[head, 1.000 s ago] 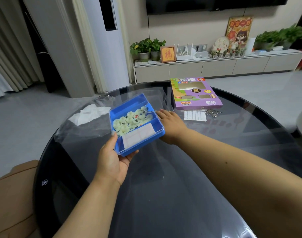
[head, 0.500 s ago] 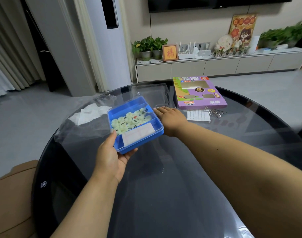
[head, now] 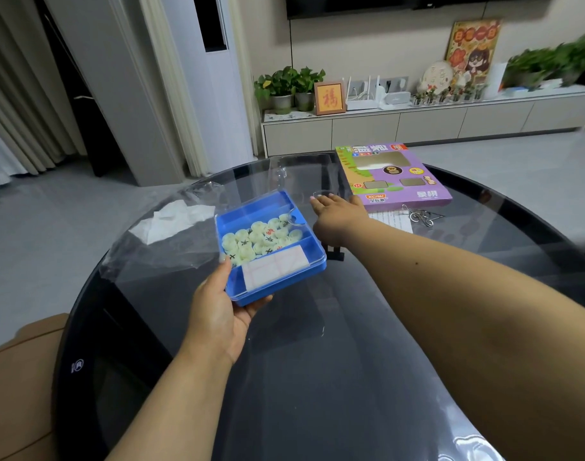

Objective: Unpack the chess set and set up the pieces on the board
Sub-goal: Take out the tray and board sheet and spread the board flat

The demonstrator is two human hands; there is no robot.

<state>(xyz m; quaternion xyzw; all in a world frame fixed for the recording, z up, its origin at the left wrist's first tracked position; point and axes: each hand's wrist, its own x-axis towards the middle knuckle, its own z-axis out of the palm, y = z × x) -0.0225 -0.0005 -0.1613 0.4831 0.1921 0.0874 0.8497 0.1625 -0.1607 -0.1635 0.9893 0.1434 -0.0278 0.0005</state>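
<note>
My left hand grips the near left corner of a blue plastic tray and holds it just above the round black glass table. Several pale round chess pieces with black and red characters fill its middle compartment. A folded white paper board lies in the near compartment. My right hand reaches past the tray's right side. Its straight fingers touch the near edge of the clear plastic lid, which lies flat on the table beyond the tray.
A purple game box lies at the far right of the table, with a printed sheet and metal rings in front of it. A crumpled clear bag lies left of the tray. A brown seat stands at the near left.
My right hand has moved away from the tray toward the far side of the table, and the clear lid has gone with it. The tray stays in my left hand.
</note>
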